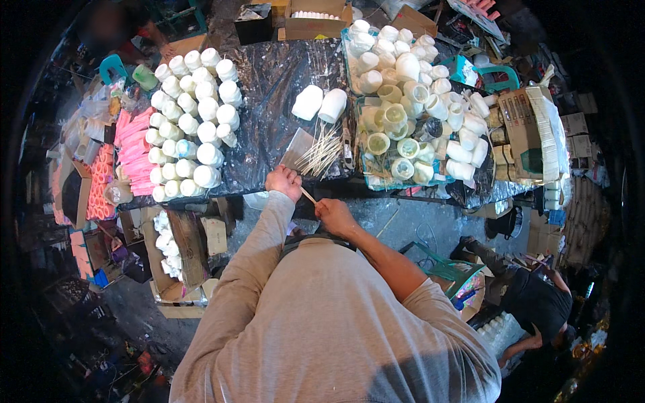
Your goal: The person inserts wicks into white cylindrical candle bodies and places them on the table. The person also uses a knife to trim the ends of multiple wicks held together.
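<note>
My right hand (pixel 335 217) is closed on a thin pale wooden stick (pixel 308 195), which slants up and left toward my left hand (pixel 284 182). The fingers of my left hand are curled at the table's near edge, by the near end of a flat grey sheet (pixel 296 148); what they hold, if anything, is hidden. Just beyond and to the right, a loose bundle of thin wooden sticks (pixel 321 153) lies fanned out on the black table cover (pixel 262 101). Two white rounded jars (pixel 320 103) lie behind the bundle.
Rows of white rounded jars (pixel 191 121) stand at the table's left, beside pink pieces (pixel 134 144). Many white and clear jars (pixel 410 101) crowd blue trays at the right. A box (pixel 173 248) is below left. Another person (pixel 537 302) is at lower right.
</note>
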Demonstrator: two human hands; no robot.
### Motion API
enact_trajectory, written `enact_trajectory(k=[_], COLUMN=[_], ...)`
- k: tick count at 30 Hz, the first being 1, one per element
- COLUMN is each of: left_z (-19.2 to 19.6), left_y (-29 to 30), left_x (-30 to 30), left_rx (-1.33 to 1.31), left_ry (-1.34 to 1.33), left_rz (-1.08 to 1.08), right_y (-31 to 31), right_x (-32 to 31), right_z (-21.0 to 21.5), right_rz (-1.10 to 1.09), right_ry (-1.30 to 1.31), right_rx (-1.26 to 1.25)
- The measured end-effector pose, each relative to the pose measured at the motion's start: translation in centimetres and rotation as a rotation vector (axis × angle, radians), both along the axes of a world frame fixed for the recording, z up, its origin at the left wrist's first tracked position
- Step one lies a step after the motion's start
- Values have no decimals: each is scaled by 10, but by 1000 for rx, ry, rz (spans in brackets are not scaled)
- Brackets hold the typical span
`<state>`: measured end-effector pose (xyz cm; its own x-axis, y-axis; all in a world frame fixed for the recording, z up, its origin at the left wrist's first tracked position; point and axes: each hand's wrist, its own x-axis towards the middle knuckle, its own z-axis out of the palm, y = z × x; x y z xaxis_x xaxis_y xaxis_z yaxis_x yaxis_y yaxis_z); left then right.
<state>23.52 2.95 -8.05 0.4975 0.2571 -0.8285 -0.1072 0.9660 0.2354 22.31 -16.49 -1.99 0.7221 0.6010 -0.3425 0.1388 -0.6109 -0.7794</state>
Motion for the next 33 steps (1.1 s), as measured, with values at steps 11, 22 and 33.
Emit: enact_trajectory(k=[11,22,33], left_z=[-3,-3,-31], left_y=[89,68,98], left_x=[80,250,256], left_rx=[1336,1801,1498], left_ry=[228,582,442], left_rz=[-309,-1630,-1517], right_y=[11,-12,-25], right_x=[156,213,161], right_z=[-31,-47,-57], right_rz=[435,483,-502], right_ry=[-565,-474,-127], right_rx=[-250,-41,82])
